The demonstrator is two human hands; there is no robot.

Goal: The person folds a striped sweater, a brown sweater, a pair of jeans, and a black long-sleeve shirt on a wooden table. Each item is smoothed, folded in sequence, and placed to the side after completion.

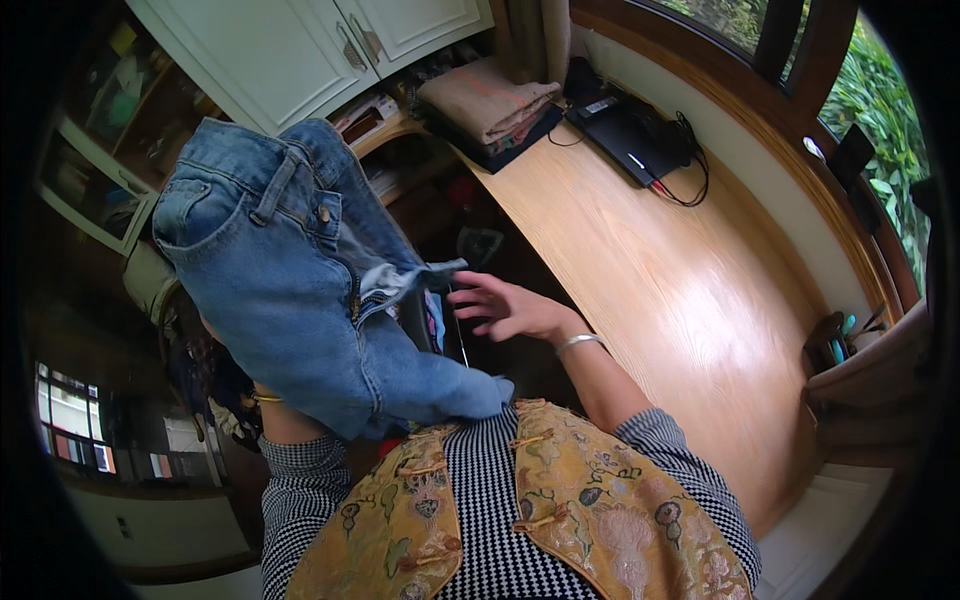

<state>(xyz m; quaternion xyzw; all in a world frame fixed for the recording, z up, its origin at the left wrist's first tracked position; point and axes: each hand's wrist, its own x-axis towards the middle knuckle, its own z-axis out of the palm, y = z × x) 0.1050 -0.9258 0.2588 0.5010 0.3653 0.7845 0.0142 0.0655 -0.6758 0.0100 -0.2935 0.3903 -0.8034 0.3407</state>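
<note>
A pair of blue denim jeans (277,277) is held up in front of me, waistband at the top, with the metal button (324,214) undone and the zip fly (355,289) open. Behind the denim, my left hand (210,328) is mostly hidden and supports the jeans; a yellow bangle (268,397) shows at that wrist. My right hand (502,306) is beside the open fly, fingers spread and holding nothing. Its fingertips are close to the loose denim edge (448,266); whether they touch it is unclear. The lower part of the jeans hangs against my front.
To the right runs a wooden desk (600,247) with a stack of folded cloths (487,97) and a black laptop (626,139) with cables at its far end. White cabinet doors (300,52) stand ahead. A window (870,150) lines the right wall; a chair with clothes (195,367) is at left.
</note>
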